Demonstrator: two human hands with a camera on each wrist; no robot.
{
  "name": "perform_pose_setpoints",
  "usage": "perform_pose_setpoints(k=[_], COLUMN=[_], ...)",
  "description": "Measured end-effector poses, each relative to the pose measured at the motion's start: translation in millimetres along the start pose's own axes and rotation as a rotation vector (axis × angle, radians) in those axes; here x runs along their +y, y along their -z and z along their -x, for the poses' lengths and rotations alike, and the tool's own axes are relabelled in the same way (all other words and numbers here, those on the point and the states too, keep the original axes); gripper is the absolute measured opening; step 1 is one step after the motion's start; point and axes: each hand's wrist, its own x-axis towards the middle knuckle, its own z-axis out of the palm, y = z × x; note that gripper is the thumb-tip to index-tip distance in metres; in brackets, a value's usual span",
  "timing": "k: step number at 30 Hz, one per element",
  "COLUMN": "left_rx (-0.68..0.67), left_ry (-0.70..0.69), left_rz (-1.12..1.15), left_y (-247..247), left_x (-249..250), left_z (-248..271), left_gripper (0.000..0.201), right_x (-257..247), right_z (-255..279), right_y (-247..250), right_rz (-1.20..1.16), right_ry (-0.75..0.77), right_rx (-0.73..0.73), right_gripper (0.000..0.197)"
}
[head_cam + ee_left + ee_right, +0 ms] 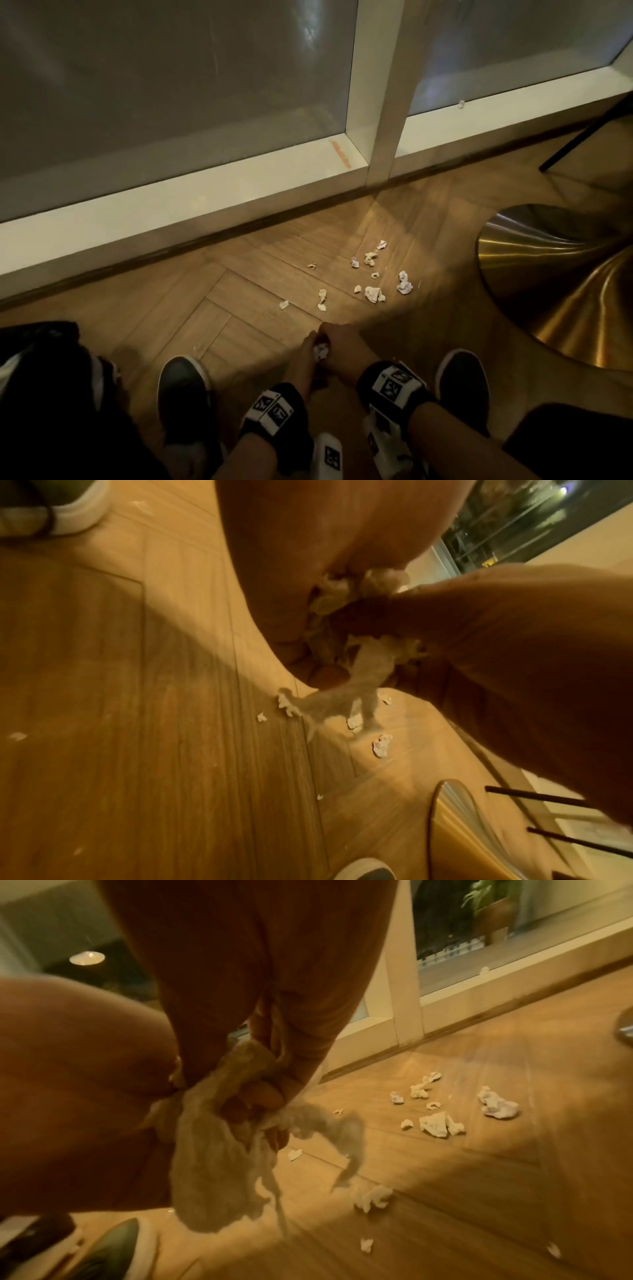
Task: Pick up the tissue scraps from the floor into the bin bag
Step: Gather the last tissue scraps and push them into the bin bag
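Both hands meet low over the wooden floor between my shoes, and together they grip one wad of tissue. My left hand curls round it from the left and my right hand from the right. In the right wrist view the wad of tissue hangs below the fingers in long torn strips; in the left wrist view the wad trails down too. Several tissue scraps lie scattered on the floor just beyond the hands. The black bin bag sits at the lower left.
A brass table base stands to the right of the scraps. A white window frame runs along the floor behind them, with one scrap on its sill. A black chair leg slants at the far right. My shoes flank the hands.
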Motion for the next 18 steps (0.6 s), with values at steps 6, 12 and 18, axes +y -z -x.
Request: perform_pose_setpoints(k=[6, 12, 18], left_rx=[0.0, 0.085, -0.077], left_ry=[0.078, 0.124, 0.164], left_rz=[0.223, 0.253, 0.333], left_y=[7.7, 8.7, 5.5], left_x=[-33.1, -78.4, -93.0], left_z=[59.7, 86.1, 103.1], left_gripper=[0.034, 0.03, 0.036], right_x=[-14.6, -17.1, -2.7], right_z=[66.1, 110.5, 130.7], right_y=[-12.6, -22.1, -47.1], right_rz=[-0.015, 0.013, -0.074], right_ry=[0.105, 0.108, 0.045], right_rx=[-0.107, -0.16, 0.017], right_gripper=[0.029, 0.034, 0.018])
